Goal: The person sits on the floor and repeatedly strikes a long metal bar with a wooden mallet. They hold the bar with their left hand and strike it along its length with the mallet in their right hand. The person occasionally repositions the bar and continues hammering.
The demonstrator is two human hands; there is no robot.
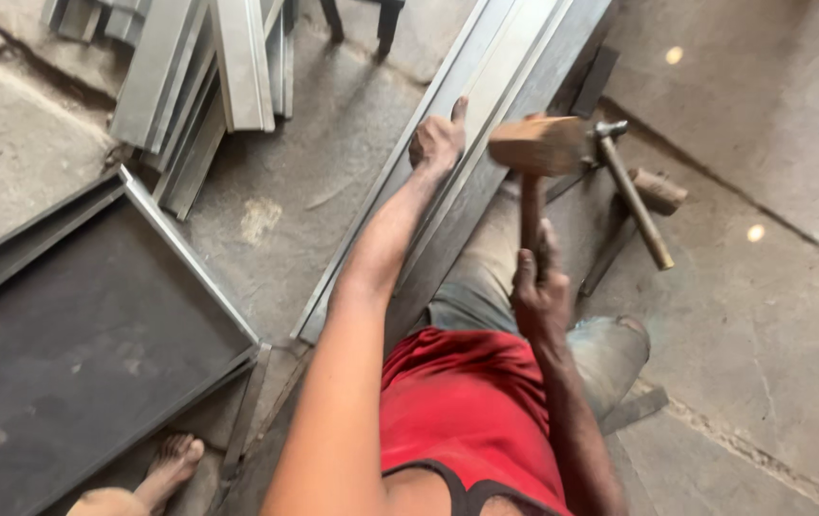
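Head view shows my left hand (436, 141) pressing flat on the metal channel (486, 105) at twelve o'clock, my right hand (538, 291) clenched around the raised wooden mallet (538, 145), hammering apparently unfinished.

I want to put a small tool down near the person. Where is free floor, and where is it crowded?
Bare concrete lies between the stacked metal strips, the dark tray and the long metal channel. More lies right of the hammer on the floor. It is crowded where the left hand presses the channel and the right hand holds the wooden mallet.

Dark metal tray (75, 354), stacked channels (199, 76)
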